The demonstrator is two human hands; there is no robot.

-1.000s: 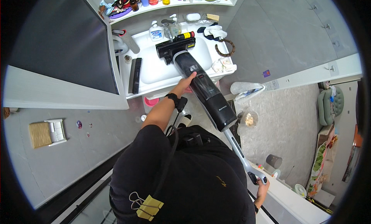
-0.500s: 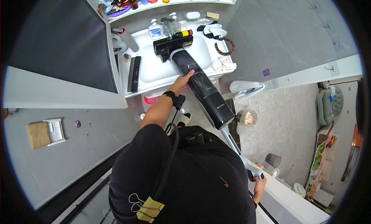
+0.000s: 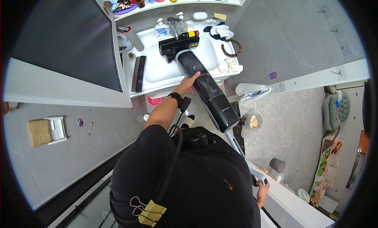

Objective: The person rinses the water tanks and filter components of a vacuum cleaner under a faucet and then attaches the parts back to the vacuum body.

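Observation:
A black and grey upright floor washer (image 3: 212,96) slants across the view, its brush head (image 3: 173,49) resting in or over the white sink (image 3: 155,70). My left hand (image 3: 189,83) is wrapped round the upper side of its body, thumb on top, other fingers partly hidden beneath. Down at the lower right, my right hand (image 3: 262,192) is closed round the grey handle (image 3: 256,173). A long dark strip-shaped cover (image 3: 139,73) lies on the sink's left rim. Behind the brush head stands a white pump bottle (image 3: 161,30), close to the tap.
A braided ring (image 3: 232,49), white cloths (image 3: 230,65) and dark-and-white fabric (image 3: 220,31) lie on the sink's right side. A grey cylinder (image 3: 134,38) leans at the left. Above runs a shelf (image 3: 173,4) of bottles. A bin (image 3: 252,121) stands on the floor right of the washer.
The view has shifted slightly, so the sink and shelf appear a little lower and further right. Both hands keep their hold on the floor washer.

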